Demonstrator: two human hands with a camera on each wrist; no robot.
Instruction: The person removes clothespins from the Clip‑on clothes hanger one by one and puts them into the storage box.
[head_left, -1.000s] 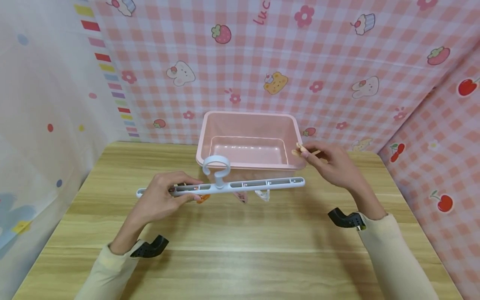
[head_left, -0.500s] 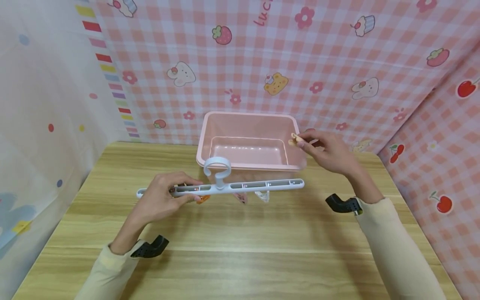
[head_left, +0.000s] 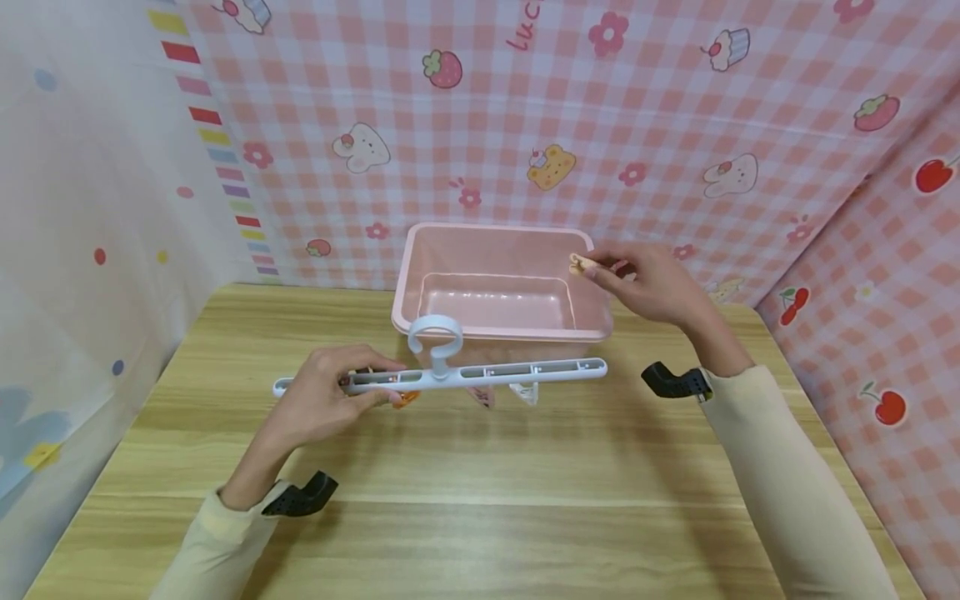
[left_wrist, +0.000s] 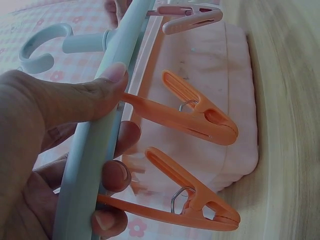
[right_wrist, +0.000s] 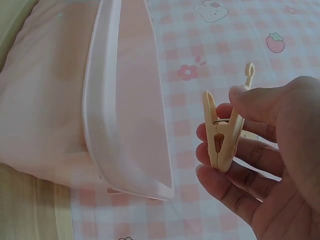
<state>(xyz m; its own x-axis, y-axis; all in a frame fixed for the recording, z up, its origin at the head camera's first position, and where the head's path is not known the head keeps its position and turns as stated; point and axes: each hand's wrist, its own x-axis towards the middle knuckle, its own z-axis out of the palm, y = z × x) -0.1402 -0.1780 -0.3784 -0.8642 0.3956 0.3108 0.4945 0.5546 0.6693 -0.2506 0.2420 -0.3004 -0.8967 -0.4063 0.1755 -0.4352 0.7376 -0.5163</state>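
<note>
Hanger (head_left: 525, 369), pale blue: centre-left of the head view, hook upright, gripped by the left of the two hands (head_left: 318, 400), thumb and fingers wrapped round its bar.
Pegs, orange, two (left_wrist: 165, 116): attached to the bar, mid to lower left wrist view.
Peg, pink (left_wrist: 187, 22): upper part of that view.
Peg, pale yellow (right_wrist: 227, 142): pinched in the right hand (head_left: 648, 283), right of centre in the right wrist view.
Basin (head_left: 480, 246), pink: centre of the head view, on the wood-grain worktop (head_left: 480, 500).
</note>
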